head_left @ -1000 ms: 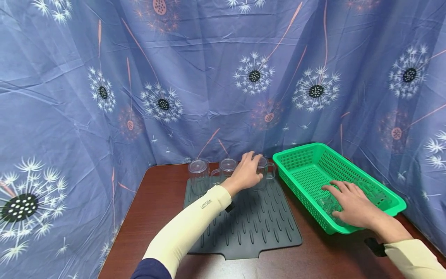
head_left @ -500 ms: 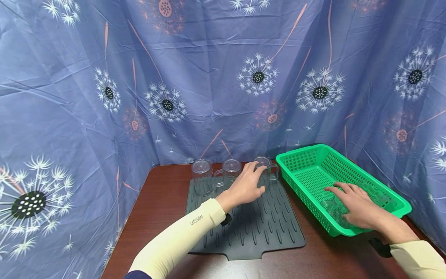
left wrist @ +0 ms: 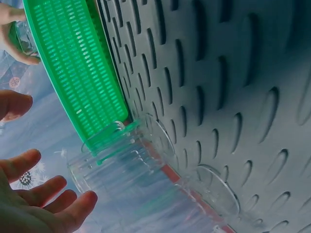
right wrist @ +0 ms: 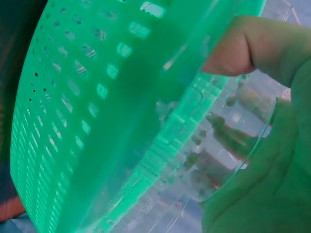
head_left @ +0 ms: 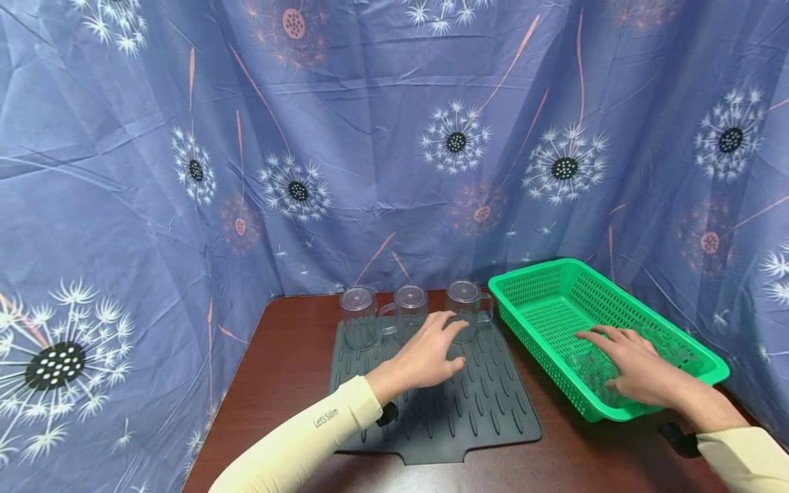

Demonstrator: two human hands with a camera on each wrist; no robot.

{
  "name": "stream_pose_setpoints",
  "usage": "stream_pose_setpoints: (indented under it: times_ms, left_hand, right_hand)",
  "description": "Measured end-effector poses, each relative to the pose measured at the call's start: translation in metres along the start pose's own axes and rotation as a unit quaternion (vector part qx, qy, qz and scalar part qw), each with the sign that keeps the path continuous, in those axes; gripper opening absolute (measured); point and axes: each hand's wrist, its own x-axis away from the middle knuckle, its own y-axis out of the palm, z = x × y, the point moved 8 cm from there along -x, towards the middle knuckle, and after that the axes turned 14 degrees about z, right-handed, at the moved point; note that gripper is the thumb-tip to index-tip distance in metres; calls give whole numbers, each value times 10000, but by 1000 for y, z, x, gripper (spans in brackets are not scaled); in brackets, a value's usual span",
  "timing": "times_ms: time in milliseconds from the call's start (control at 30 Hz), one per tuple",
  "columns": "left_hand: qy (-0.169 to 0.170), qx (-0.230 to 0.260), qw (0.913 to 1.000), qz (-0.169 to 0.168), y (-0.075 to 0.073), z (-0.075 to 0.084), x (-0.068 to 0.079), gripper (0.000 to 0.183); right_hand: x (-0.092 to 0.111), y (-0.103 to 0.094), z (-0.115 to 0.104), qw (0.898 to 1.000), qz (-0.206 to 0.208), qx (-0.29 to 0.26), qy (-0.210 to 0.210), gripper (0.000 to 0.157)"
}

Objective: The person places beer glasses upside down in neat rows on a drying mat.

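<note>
My left hand (head_left: 425, 352) is over the drying mat (head_left: 440, 428), fingers spread and holding nothing. In the left wrist view its fingertips are apart from the nearest glass mug (left wrist: 114, 160). This right mug (head_left: 464, 293), the middle mug (head_left: 410, 298) and the left mug (head_left: 359, 301) stand upside down in a row at the mat's back, their handles turned right. My right hand (head_left: 641, 366) reaches into the green basket (head_left: 539, 349). In the right wrist view it curls round a clear glass cup (right wrist: 231, 145), thumb at the near side.
More clear glassware (head_left: 672, 346) lies along the basket's right side. The brown table (head_left: 265, 370) shows left of the mat. A blue dandelion-print curtain (head_left: 370, 171) hangs close behind the table and along both sides.
My left hand has let go of the right mug and drawn back toward me and down. The mug stays standing on the mat. My right hand has stayed in the basket.
</note>
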Motion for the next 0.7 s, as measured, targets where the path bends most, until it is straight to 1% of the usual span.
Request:
stream_pose_setpoints:
  times_ms: [267,500,700]
  left_hand:
    - [67,12,9999,-111,-2,-2,25,60]
    - [-30,-68,9998,-173,-4,-8,45,60]
    - [-56,-123,9993,-340,-5,-12,60,60]
  right_hand:
    - [2,-1,2,10000,17,-16,91,85]
    - [2,-1,2,10000,59,23,66,79]
    - [1,-1,2,9999,87,27,79,77]
